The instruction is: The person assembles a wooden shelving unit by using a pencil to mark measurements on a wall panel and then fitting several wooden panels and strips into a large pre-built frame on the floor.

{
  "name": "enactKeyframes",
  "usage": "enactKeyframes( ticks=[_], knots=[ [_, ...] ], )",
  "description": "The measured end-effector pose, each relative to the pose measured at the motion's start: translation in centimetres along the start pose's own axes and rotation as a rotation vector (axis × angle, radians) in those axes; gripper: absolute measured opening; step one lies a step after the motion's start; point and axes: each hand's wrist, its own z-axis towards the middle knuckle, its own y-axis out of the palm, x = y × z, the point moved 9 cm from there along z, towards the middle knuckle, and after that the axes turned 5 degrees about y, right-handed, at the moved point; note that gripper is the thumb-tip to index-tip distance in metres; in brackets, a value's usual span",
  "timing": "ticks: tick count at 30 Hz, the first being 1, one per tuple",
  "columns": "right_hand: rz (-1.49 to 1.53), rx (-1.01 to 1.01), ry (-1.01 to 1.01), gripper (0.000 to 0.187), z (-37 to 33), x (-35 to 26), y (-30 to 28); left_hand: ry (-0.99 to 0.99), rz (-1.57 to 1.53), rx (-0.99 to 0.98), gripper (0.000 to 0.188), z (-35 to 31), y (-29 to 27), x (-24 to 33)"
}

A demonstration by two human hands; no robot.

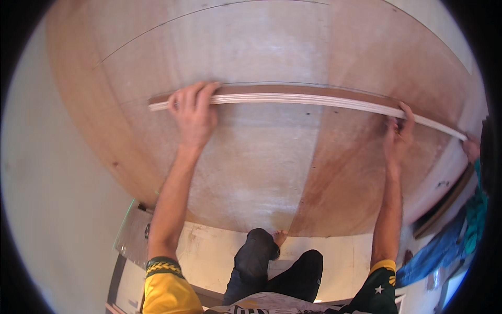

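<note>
A long, narrow plywood strip, with pale layered edges, lies nearly level across a large plywood panel. My left hand is closed over the strip near its left end, fingers hooked over the upper side. Farther right, my right hand grips the strip from below, with fingertips reaching its upper edge. Something small and dark shows in the right palm, too hidden to name. At the strip's far right end is another person's hand, touching it. A thin dark line runs along the panel just above the strip.
Another curved line is drawn higher on the panel. A pale wall stands at the left. Below, a light ledge runs under the panel, by my legs. The other person, in a green sleeve and blue trousers, is close on my right.
</note>
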Motion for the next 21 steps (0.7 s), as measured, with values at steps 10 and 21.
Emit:
enactKeyframes(
  ticks=[10, 21],
  knots=[
    [-0.094, 0.017, -0.029, 0.037, 0.6, 2.1, 0.4, -0.054, -0.101, 0.214, 0.041, 0.0, 0.6, -0.1],
    [-0.184, 0.021, -0.082, 0.036, 0.9, 2.1, 0.3, -0.022, -0.152, 0.271, 0.019, -0.3, 1.3, -0.3]
  ],
)
